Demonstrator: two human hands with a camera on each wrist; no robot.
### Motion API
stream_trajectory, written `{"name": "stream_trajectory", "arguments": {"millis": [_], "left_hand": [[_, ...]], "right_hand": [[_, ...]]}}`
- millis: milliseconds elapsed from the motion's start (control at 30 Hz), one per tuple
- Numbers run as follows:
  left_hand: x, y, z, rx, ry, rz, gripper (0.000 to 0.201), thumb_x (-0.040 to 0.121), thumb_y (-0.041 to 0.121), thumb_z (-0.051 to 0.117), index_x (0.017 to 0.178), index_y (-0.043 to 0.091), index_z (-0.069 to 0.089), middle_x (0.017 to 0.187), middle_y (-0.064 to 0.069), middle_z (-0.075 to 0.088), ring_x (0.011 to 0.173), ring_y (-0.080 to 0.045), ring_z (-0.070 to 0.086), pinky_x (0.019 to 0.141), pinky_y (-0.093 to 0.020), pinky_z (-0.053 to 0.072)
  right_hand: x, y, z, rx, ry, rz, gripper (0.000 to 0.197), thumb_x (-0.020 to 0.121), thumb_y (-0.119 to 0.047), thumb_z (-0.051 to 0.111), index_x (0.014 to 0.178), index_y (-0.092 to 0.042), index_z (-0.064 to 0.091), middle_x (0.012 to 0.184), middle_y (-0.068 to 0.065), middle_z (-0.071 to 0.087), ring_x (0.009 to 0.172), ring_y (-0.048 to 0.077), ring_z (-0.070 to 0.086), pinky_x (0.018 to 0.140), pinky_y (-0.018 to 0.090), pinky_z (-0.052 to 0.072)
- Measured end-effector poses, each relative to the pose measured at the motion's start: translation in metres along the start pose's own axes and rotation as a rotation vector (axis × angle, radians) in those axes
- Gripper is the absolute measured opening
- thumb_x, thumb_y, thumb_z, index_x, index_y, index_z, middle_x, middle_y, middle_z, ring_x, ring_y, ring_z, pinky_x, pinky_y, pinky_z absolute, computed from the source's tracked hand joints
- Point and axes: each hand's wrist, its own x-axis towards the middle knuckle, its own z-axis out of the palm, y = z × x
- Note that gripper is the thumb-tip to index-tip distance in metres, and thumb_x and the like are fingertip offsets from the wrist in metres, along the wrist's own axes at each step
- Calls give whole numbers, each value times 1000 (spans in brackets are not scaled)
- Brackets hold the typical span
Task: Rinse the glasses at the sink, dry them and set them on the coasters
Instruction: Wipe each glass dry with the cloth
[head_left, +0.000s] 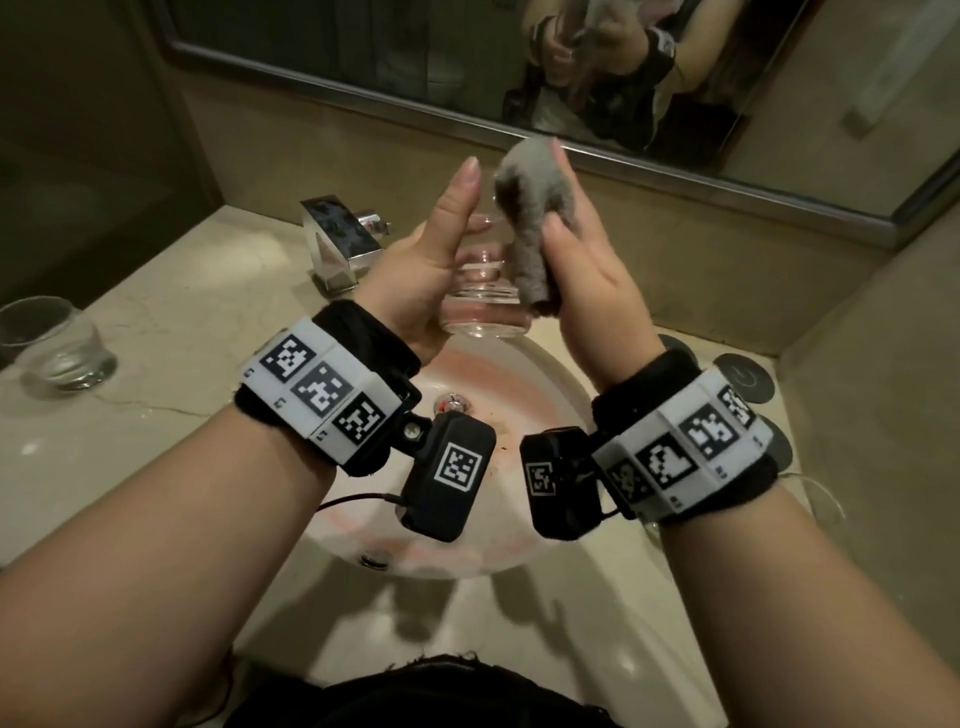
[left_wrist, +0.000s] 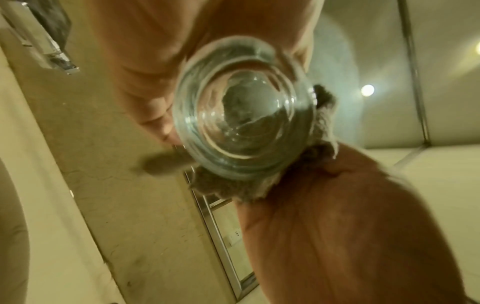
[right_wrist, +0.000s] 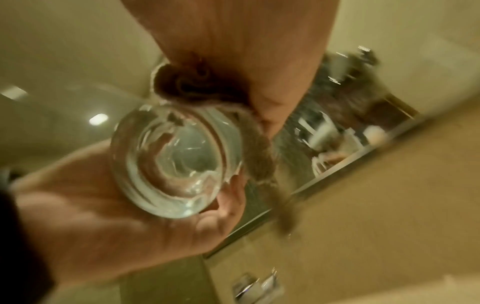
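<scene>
Above the sink basin (head_left: 524, 374), my left hand (head_left: 431, 260) holds a clear glass (head_left: 485, 306), fingers wrapped behind it and thumb pointing up. My right hand (head_left: 582, 270) grips a grey cloth (head_left: 530, 218) and presses it against the glass's right side and rim. The left wrist view shows the glass (left_wrist: 244, 111) base-on, with the cloth (left_wrist: 233, 187) under it. In the right wrist view the cloth (right_wrist: 192, 86) lies bunched against the glass (right_wrist: 176, 156). A second glass (head_left: 57, 345) stands on the counter at far left. Dark round coasters (head_left: 745, 376) lie at the right, partly hidden by my wrist.
A chrome faucet (head_left: 340, 239) stands behind the basin at the left. A framed mirror (head_left: 467, 62) runs along the back wall. The counter meets a side wall (head_left: 883, 364) just beyond the coasters. The basin drain (head_left: 452, 402) lies under my hands.
</scene>
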Motion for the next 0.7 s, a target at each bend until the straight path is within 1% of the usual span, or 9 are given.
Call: {"name": "stream_trajectory", "arguments": {"millis": [33,100,200,267,367,433,500,600,700], "left_hand": [[-1,1,0,9,30,12,89,74,67,60,133,3,44,120,-21,62,101,-29,67,81,-42,55],[0,4,2,54,134,48,75,84,65,48,131,7,45,112,-15,65,88,-19,70,76,-36,57],[7,2,-3,185,288,73,93,75,80,40,133,7,44,97,-6,66,87,-16,65,99,-48,46],[9,1,-5,198,255,1,98,67,87,35,129,11,48,110,-9,67,103,-22,64,102,-50,42],[7,5,-4,193,120,-37,81,86,74,14,122,17,57,118,-7,67,113,-19,61,104,-39,41],[3,8,0,228,31,-28,84,84,75,10,125,21,58,117,-2,68,110,-12,62,100,-30,45],[1,11,3,221,-36,-19,88,72,78,22,131,22,54,119,-1,67,110,-11,63,94,-28,49],[0,14,1,34,-161,-25,81,70,64,43,133,14,52,122,-10,64,115,-22,60,97,-37,49],[3,13,-4,-222,-195,-110,74,74,53,56,130,6,53,100,-9,65,96,-20,64,82,-34,56]], "right_hand": [[-2,2,0,99,-5,59,60,95,-28,35,150,-16,17,152,11,28,137,20,34,113,37,32],[-14,6,4,48,-36,73,63,94,-30,34,151,-20,9,156,7,20,140,16,27,115,38,28],[-30,17,13,-180,-52,-53,60,94,-23,33,145,-28,1,159,4,0,144,6,2,115,14,6],[-32,18,11,-258,-42,-114,57,94,-18,34,142,-28,3,159,7,-1,142,3,-1,110,5,2],[-27,15,6,-348,-61,-189,58,94,-15,36,145,-21,10,158,12,1,144,11,-1,114,12,2],[-21,11,3,-392,-61,-218,58,93,-15,37,147,-15,15,158,13,4,145,14,1,116,17,3],[-13,5,-1,-388,-36,-218,58,93,-13,37,148,-12,19,158,12,9,145,14,6,115,15,5],[-6,3,-6,-331,-36,-164,57,93,-16,35,148,-14,20,157,8,15,142,8,12,112,9,8],[-10,9,-7,-227,-56,-46,59,93,-24,33,149,-19,15,156,4,20,143,12,18,118,31,17]]}}
